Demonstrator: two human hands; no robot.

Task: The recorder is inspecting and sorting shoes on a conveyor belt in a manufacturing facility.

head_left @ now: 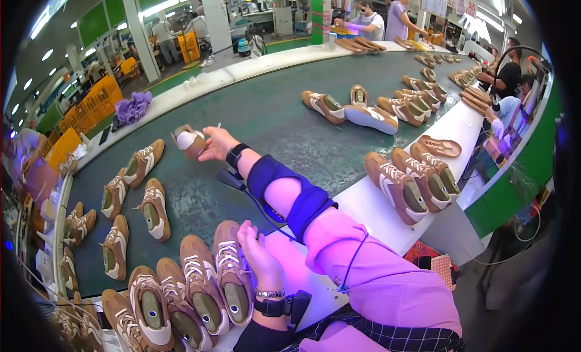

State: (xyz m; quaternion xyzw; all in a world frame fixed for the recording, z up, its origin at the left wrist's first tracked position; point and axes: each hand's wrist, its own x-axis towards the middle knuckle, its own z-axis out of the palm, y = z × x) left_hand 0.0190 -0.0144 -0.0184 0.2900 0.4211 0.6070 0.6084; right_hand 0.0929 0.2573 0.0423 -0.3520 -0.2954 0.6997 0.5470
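Note:
My right arm reaches out over the green conveyor belt. At its end my right hand (pixel 218 145) has thumb and fingers at the edge of a brown and white sneaker (pixel 190 142), which looks tilted and slightly blurred; the grip is partly hidden. Close to my body, my left hand (pixel 260 255) is raised with its fingers extended and holds nothing I can see. It is beside the rightmost sneaker (pixel 233 276) of a near row of brown laced sneakers (pixel 193 279); whether it touches that shoe I cannot tell.
More sneakers lie on the belt (pixel 242 104) at left (pixel 156 210) and far right (pixel 327 107). Three sneakers and a brown sole piece (pixel 440 146) sit on the white ledge (pixel 363 213) to the right. A purple cloth (pixel 133 107) rests on the far rim. Other people work around the line.

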